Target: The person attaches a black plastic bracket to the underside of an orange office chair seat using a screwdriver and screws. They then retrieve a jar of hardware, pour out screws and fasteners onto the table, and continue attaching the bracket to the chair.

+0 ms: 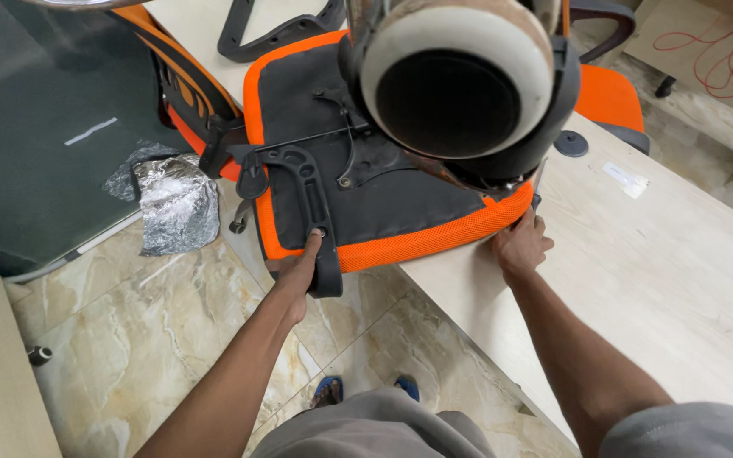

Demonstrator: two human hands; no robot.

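Pale worktop (680, 254) carries the upturned seat (383, 170); left hand (303, 271) fingers curl round its armrest bracket (307, 203), right hand (519, 246) pinches the rim, best kept steady.

My head camera looks steeply down, close over the upturned orange chair seat (383, 203) on the table edge (638, 280), taking in the marble floor (154, 339) below.

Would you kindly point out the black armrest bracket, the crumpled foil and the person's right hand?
black armrest bracket (305, 182), head view, its upper plate.
crumpled foil (178, 203), head view, its middle.
right hand (519, 246), head view, back of hand.
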